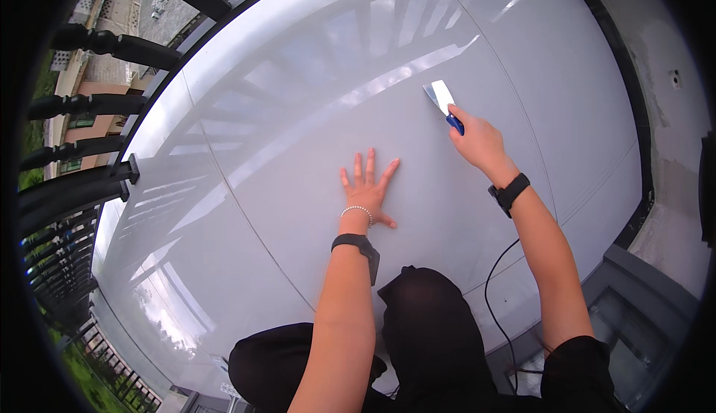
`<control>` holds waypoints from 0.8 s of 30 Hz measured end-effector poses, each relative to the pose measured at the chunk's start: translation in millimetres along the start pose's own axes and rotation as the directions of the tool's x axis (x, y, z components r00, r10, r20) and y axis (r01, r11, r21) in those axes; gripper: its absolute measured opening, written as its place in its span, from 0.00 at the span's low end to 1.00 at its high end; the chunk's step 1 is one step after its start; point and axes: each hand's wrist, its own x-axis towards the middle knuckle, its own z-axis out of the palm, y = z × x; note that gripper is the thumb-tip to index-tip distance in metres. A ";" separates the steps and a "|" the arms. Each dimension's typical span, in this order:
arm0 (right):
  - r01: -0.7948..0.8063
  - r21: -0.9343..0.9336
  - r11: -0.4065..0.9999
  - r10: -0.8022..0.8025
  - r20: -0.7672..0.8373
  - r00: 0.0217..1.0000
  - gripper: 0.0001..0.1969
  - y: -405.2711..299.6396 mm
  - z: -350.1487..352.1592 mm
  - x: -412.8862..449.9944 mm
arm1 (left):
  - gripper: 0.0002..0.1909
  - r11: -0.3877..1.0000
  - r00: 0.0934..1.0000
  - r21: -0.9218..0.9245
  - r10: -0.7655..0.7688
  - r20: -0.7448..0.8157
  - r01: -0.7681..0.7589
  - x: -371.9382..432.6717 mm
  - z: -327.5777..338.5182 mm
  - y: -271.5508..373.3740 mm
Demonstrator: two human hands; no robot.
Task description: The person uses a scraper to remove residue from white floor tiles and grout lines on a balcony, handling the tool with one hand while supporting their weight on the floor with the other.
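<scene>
Fingers spread, my left hand (366,189) is planted palm down on the glossy grey floor tile (313,211). My right hand (481,139) grips the blue handle of a putty knife (443,97) with a broad metal blade. The blade points away from me, low over the same tile; I cannot tell whether its edge touches the surface. My right hand is farther out and to the right of my left hand.
A black baluster railing (134,49) curves along the left, with buildings and greenery beyond. Dark edging and a rough wall (665,105) stand on the right. A black cable (488,290) runs over the floor near my right forearm. My black-clad knees (436,323) are close in front.
</scene>
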 end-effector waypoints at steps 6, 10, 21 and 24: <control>0.057 0.023 0.998 -0.055 -0.045 0.997 0.23 -51.7 -2.2 77.1 | 0.76 1.000 1.000 0.008 0.005 0.011 -0.005 1.1 -2.5 -0.5; 0.127 0.020 0.992 -0.127 0.014 0.992 0.23 -92.0 5.2 91.4 | 0.77 1.000 0.999 0.023 -0.006 0.031 0.005 -0.1 -2.0 -5.5; 0.200 -0.059 0.978 -0.208 -0.364 0.908 0.29 -130.0 106.9 115.2 | 0.75 0.998 0.998 -0.044 0.054 0.021 -0.053 5.5 10.6 -12.6; 0.216 -0.204 0.955 -0.293 -0.522 0.801 0.33 -132.7 121.5 118.9 | 0.75 0.997 0.998 -0.043 0.064 0.023 -0.063 6.5 12.0 -12.4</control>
